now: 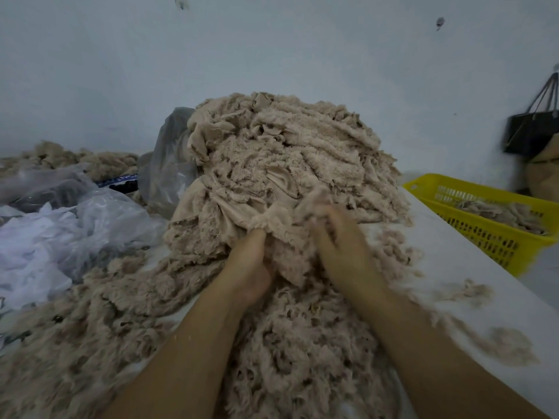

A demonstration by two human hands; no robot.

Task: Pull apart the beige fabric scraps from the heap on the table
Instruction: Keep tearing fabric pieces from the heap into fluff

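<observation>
Two hands are at work at the near foot of the heap, which rises tall at the middle of the white tabletop and spreads in loose fluff toward you. Your left hand grips a beige scrap from below, its fingers curled up into the fabric's edge. Your right hand lies on the same scrap just beside it; those fingers are blurred and sunk in pile, so you cannot tell whether they clasp it. The scrap hangs between both hands, touching the heap behind. Crumpled plastic bags lie to the left, a yellow basket holding more scraps stands at the right.
</observation>
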